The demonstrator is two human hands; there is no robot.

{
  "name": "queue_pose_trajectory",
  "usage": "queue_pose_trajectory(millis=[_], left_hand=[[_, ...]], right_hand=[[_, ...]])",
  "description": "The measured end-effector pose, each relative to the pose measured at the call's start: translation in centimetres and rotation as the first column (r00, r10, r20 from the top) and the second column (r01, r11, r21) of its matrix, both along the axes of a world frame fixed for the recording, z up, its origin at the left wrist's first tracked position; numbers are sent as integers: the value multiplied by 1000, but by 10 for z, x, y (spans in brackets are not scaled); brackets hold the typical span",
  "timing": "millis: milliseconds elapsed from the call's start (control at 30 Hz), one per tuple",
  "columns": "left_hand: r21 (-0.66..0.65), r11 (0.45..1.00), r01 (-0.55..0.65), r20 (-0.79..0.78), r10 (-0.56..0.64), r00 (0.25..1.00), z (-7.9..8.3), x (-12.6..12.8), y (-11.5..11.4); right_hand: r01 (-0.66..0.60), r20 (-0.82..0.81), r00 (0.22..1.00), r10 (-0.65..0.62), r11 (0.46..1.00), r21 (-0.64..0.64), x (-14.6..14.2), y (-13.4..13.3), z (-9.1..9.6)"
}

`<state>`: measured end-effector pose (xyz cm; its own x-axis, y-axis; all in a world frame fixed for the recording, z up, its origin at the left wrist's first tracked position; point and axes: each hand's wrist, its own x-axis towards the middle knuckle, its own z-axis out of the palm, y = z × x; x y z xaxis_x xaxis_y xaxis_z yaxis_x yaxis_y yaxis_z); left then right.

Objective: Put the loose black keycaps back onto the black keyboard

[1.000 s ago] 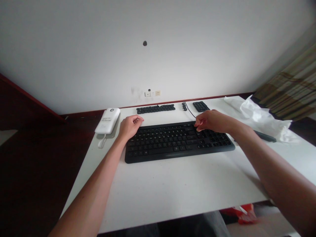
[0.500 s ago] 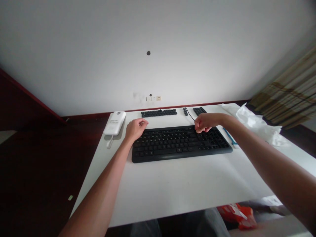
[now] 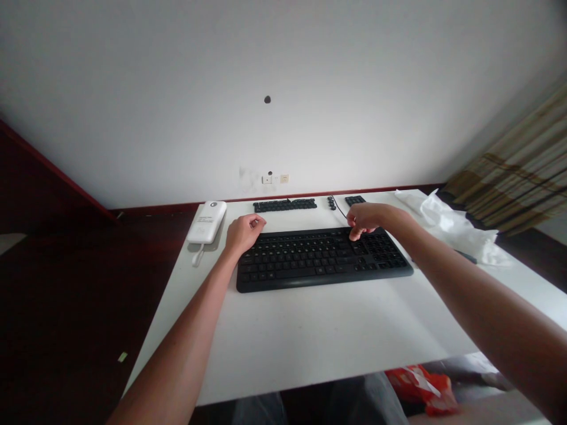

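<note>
A black keyboard lies flat on the white table, with open key slots in its number pad at the right. My left hand rests at its upper left corner, fingers curled closed; whether anything is inside them is hidden. Over the keyboard's upper right part is my right hand, thumb pointing down onto the keys and the other fingers folded in. Anything small in that hand is too hidden to make out. Behind the keyboard lie a row of loose black keycaps, a small cluster of keycaps and a block of keycaps.
A white power bank with a short cable loop lies at the table's left edge. Crumpled white plastic spreads at the right. A thin black cable runs behind the keyboard. Below the front edge lies a red bag.
My right hand has turned slightly, its thumb now pointing down at the keys. The right forearm now covers the blue tool seen beside the keyboard. My left hand stays put.
</note>
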<state>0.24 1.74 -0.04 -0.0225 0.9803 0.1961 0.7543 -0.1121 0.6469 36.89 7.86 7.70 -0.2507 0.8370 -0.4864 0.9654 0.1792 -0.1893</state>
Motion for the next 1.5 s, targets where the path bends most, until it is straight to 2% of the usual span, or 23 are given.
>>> queue_pose_trajectory(millis=[133,233,400,633,733,767,800,833,867,900,967,1000,1067,1200,1333,1500], left_hand=[[0,1000,3,-8,-3,1000,1,0,0],[-15,1000,-7,-24,7,1000,1,1,0],[-19,1000,-16,-26,15,1000,2,1,0],[-3,1000,-3,-8,3,1000,0,0,1],[1,1000,-20,-4,20,1000,-2,0,1],[2,1000,-24,-3,24,1000,-2,0,1],[3,1000,-25,-1,25,1000,-3,0,1],[5,1000,-23,2,23,1000,-3,0,1],[6,1000,-20,4,19,1000,-2,0,1],[6,1000,-17,7,17,1000,-2,0,1],[5,1000,-15,11,15,1000,-1,0,0],[4,1000,-16,13,16,1000,-1,0,0],[4,1000,-13,14,13,1000,-1,0,0],[9,1000,-5,-3,5,1000,-2,0,1],[14,1000,7,1,-7,1000,-4,-1,2],[21,1000,10,2,-10,1000,-6,-2,2]], right_hand=[[-35,212,976,39,999,-20,-21,-7,7],[-69,292,953,76,997,-35,-36,-10,15],[-65,293,952,89,994,-92,-44,-12,23],[-79,341,933,113,991,-112,-53,-2,16],[11,236,971,44,974,-226,-41,14,20],[18,186,982,24,974,-225,-34,22,22],[47,58,998,-37,984,-172,-26,30,24],[92,-42,995,-93,995,-24,-19,39,25],[143,-98,987,-128,975,169,-12,47,24],[168,-113,983,-141,947,273,-6,56,21],[183,-149,981,-126,856,483,1,70,10],[163,-145,984,-99,827,539,3,76,1],[91,-127,992,-21,810,579,4,84,-16],[-14,-85,994,74,832,555,4,94,-41],[-80,-48,991,124,841,536,4,97,-51],[-95,-36,990,134,842,531,3,96,-57]])
